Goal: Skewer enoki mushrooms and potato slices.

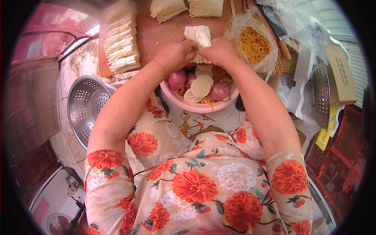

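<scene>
Both of my hands hold one bundle of enoki mushrooms at the near edge of a reddish-brown board. My left hand grips its left side with curled fingers, and my right hand presses its right side with the thumb. Whether a rubber band is round this bundle cannot be told. A long row of banded enoki bundles lies at the board's left. Two larger enoki clumps lie at the far edge. Right of my hands, a clear plastic bag holds yellow rubber bands.
Below the board's edge stands a pink basin with red onions, pale round slices and peelings. A steel colander is at left. A knife, another colander and a cardboard box are at right.
</scene>
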`<state>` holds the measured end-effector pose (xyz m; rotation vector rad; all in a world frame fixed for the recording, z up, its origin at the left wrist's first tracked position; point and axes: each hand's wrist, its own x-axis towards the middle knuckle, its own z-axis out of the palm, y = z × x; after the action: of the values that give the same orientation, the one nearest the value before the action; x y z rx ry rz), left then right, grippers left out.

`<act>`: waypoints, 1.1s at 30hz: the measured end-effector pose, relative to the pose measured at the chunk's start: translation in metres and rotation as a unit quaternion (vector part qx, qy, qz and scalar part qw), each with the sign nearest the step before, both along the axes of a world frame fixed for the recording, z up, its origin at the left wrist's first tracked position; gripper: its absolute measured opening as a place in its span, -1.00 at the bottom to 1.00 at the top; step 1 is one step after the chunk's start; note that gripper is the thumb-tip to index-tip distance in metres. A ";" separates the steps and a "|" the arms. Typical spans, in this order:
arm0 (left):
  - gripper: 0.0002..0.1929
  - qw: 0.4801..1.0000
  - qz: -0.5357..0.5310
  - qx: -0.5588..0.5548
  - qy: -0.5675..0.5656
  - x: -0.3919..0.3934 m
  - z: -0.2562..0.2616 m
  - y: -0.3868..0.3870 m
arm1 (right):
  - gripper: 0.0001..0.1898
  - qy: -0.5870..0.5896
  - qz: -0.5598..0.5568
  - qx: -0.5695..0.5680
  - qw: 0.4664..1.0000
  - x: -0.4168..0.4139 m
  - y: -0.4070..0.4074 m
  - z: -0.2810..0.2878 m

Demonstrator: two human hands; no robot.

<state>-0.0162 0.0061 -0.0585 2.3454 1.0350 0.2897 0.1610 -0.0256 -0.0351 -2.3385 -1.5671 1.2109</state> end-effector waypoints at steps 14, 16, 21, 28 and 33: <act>-0.72 0.983 0.120 -0.118 -0.075 0.001 0.026 0.020 | -0.74 0.297 -0.106 0.080 0.946 0.043 -0.006 0.037; -0.63 0.954 0.164 -0.129 -0.218 0.008 0.052 0.018 | -0.68 0.139 -0.007 0.167 0.976 0.039 -0.011 0.043; -0.48 0.913 0.101 -0.264 -0.293 0.038 0.050 0.008 | -0.58 0.046 0.039 0.216 0.975 0.014 -0.028 0.062; -0.68 0.855 0.230 -0.347 -0.310 0.052 0.070 -0.044 | -0.61 0.065 0.145 0.198 0.967 0.037 -0.043 0.069; -0.74 0.977 0.004 0.038 -0.210 0.038 0.079 -0.075 | -0.56 0.098 0.180 0.247 0.947 0.050 -0.036 0.045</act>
<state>0.0216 -0.0691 0.0201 2.2079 0.8369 0.8013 0.2113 -0.0619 0.0096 -1.6237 -1.9947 0.9192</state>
